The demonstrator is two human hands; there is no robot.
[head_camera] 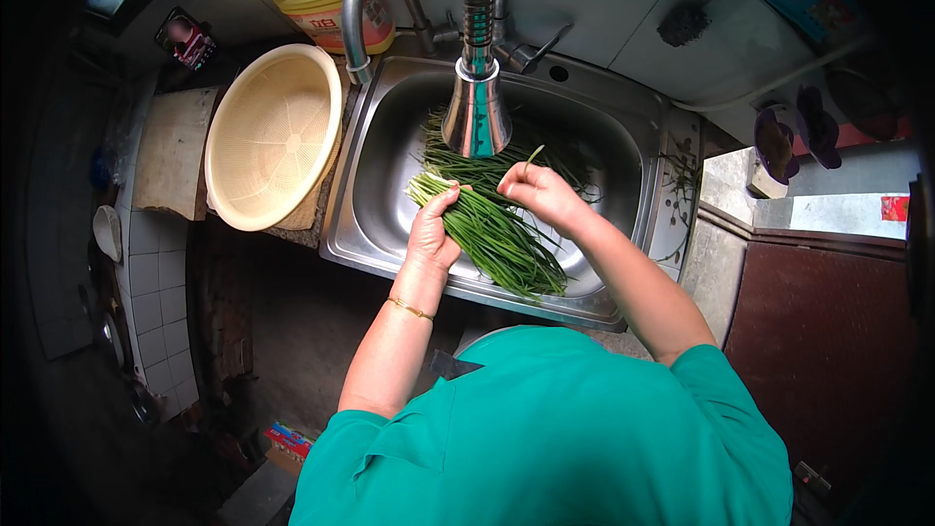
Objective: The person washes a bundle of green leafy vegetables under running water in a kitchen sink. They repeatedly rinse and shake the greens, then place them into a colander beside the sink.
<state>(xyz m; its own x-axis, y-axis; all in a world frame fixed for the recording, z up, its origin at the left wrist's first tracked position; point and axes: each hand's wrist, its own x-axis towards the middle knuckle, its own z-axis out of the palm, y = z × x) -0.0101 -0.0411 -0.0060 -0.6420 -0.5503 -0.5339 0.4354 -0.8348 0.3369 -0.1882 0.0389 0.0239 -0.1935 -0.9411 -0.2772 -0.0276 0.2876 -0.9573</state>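
My left hand (432,230) grips a bunch of green chives (504,245) near its pale stem ends, over the front of a stainless steel sink (380,153). The leafy ends hang toward the sink's front rim. To the right of the bunch, my right hand (544,193) has its fingers drawn together, and a single chive blade (536,154) sticks up from them. More chives (456,158) lie loose in the back of the basin, partly hidden by the spray head and my right hand.
A pull-down faucet's metal spray head (476,113) hangs over the basin. Left of it arches a second faucet (354,22). A cream plastic colander (274,139) sits on the left counter beside a board (172,153). Behind stands a yellow pump jug (332,7).
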